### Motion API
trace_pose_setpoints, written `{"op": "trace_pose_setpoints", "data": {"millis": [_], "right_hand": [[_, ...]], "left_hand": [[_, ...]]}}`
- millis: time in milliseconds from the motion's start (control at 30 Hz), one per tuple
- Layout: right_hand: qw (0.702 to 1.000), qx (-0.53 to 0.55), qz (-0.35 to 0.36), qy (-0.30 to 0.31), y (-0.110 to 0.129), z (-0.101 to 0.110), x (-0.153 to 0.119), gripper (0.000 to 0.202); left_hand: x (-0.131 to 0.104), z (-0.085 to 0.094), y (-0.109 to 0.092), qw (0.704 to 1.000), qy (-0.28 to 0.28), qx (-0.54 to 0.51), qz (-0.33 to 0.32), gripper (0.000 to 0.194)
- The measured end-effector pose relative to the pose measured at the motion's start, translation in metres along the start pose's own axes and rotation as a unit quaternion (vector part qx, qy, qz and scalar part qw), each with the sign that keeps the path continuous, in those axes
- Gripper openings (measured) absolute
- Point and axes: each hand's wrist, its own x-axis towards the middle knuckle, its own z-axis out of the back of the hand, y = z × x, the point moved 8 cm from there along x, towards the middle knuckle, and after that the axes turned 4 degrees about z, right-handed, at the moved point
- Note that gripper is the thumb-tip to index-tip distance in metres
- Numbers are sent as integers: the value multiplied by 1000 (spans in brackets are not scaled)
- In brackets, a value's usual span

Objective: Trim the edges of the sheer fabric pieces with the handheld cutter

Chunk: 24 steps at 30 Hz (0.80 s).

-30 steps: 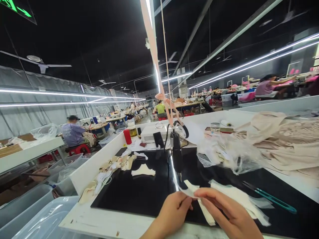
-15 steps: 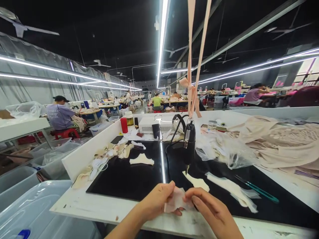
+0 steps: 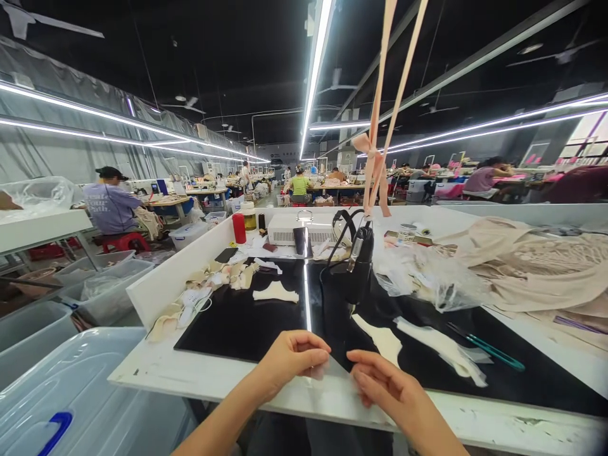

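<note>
My left hand (image 3: pixel 295 358) is closed in a pinch above the front edge of the black mat (image 3: pixel 228 332). A thin translucent sheet (image 3: pixel 321 372) shows faintly at its fingertips. A short gap to the right, my right hand (image 3: pixel 386 381) has its fingers curled and close together; whatever they hold, if anything, is hidden. Just beyond the right hand lies a cream fabric piece (image 3: pixel 380 335), under the tip of a black hanging tool (image 3: pixel 360 266). Farther right, a cream strip with a translucent backing (image 3: pixel 441 348) lies near teal-handled tweezers (image 3: pixel 494 353). Another cream cutout (image 3: pixel 276 292) rests toward the back left.
Peach straps (image 3: pixel 375 152) suspend the black tool. Fabric scraps (image 3: pixel 228 275) line the left side, with a red thread spool (image 3: pixel 239 228) and a white box (image 3: pixel 285 229) behind. Plastic bags (image 3: pixel 437 278) and beige fabric (image 3: pixel 536 266) cover the right. Plastic bins (image 3: pixel 71 380) stand at left.
My hands have drawn slightly apart, and the pale translucent sheet that showed plainly between them is now barely visible. The view has shifted a little. The fabric pieces lie as before.
</note>
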Motion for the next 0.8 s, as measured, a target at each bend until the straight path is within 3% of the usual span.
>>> {"op": "trace_pose_setpoints", "data": {"millis": [233,500,700,800], "right_hand": [[999,-27,-20,15,-13,-6,1,31],[999,-41,14,21,-14,-28,16,24],[994,-91,60,15,-14,-38,24,20],[982,-146,120,23,-11,-39,25,21]], "left_hand": [[-8,18,-2,999,-38,32,4,49],[-16,47,1,992,-92,85,16,44],[-1,66,1,982,-117,150,9,40],[12,70,-2,972,-124,198,-2,34]]}}
